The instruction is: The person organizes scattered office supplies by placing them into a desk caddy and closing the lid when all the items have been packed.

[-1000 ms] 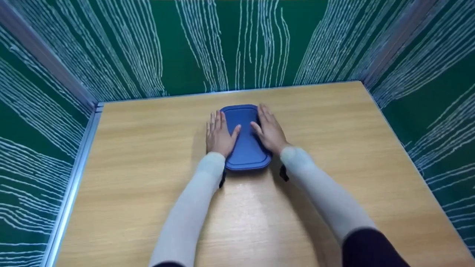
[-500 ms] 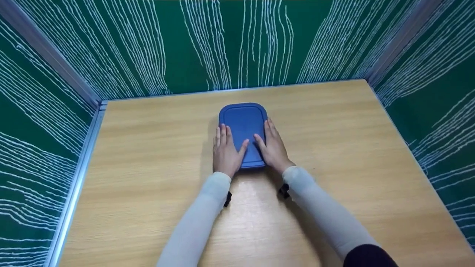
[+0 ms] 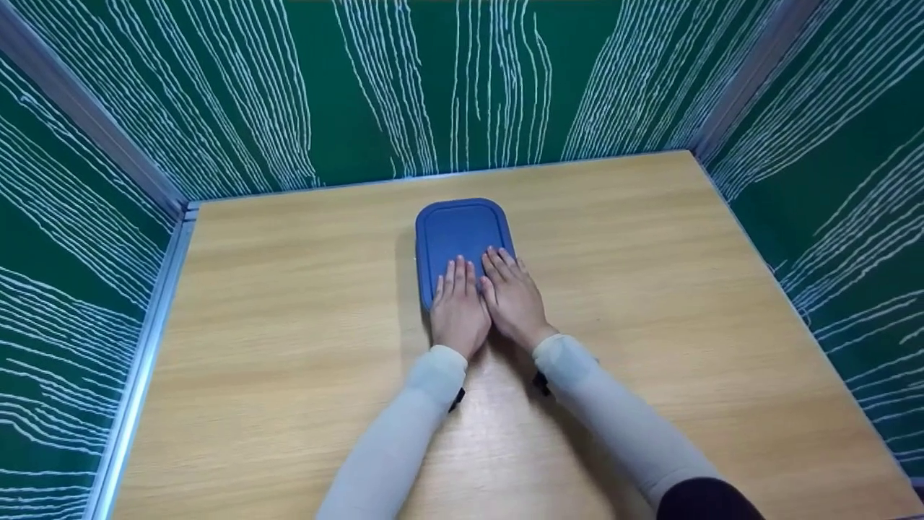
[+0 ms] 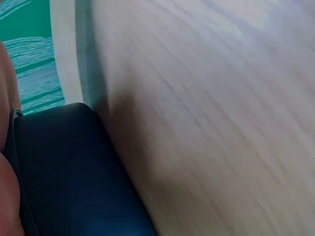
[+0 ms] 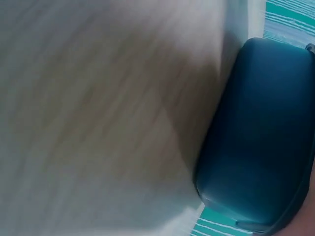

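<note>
A blue lidded container, rectangular with rounded corners, sits on the wooden table with its short side toward me. My left hand lies with straight fingers on the near left part of its lid. Beside it my right hand lies flat on the near right part, fingers pointing away from me. The two hands meet near the thumbs and cover the container's near end. In the left wrist view the container's dark side wall rises from the table, and the right wrist view shows the opposite wall.
The wooden table spreads out on all sides of the container. Green walls with white wavy lines enclose its back and sides. A metal rail runs along the left edge.
Both hands have slid from the lid's long sides back toward me and inward, coming together over the near end. The container itself stays in about the same place.
</note>
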A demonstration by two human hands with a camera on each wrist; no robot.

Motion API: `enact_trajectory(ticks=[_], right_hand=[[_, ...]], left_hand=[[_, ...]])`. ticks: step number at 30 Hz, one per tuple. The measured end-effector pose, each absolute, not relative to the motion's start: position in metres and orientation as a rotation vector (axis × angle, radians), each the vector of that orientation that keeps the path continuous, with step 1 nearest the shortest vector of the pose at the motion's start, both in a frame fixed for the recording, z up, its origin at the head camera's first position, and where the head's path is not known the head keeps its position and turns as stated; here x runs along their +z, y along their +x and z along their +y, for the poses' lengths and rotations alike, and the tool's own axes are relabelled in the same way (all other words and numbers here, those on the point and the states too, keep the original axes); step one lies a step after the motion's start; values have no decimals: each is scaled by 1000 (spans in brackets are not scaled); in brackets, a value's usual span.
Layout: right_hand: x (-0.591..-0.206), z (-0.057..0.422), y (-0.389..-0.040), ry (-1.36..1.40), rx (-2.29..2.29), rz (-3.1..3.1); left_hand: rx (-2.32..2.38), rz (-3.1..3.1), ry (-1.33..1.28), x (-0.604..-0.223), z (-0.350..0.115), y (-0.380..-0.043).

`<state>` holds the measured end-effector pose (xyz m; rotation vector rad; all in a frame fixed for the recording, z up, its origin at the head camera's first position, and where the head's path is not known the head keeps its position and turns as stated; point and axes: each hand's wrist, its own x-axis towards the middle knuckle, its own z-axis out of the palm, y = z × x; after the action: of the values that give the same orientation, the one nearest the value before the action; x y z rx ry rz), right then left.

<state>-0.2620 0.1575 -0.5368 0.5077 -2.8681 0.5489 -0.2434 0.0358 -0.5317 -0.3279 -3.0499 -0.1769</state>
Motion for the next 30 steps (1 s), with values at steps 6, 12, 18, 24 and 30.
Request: enact_trajectory(ticks=[6,12,18,24,30], right_hand=[[-528,161,-291,497,526,-2995],[-529,161,-322,415,471,-3107],[-543,154,-307,442,453,-3094],[-542,143,-302,454,429,-3112],[-530,151,-323,440,452,-3043]], left_hand=[[-203,-3076,-384,-525,23,-276],[-255,-3101,-331,-533,1,-316],[-382,-3055,-264,-551,-7,-295],[-421,-3126,-206,-545,-20,-286],[-395,-3175,-271,-522,-33,-303]])
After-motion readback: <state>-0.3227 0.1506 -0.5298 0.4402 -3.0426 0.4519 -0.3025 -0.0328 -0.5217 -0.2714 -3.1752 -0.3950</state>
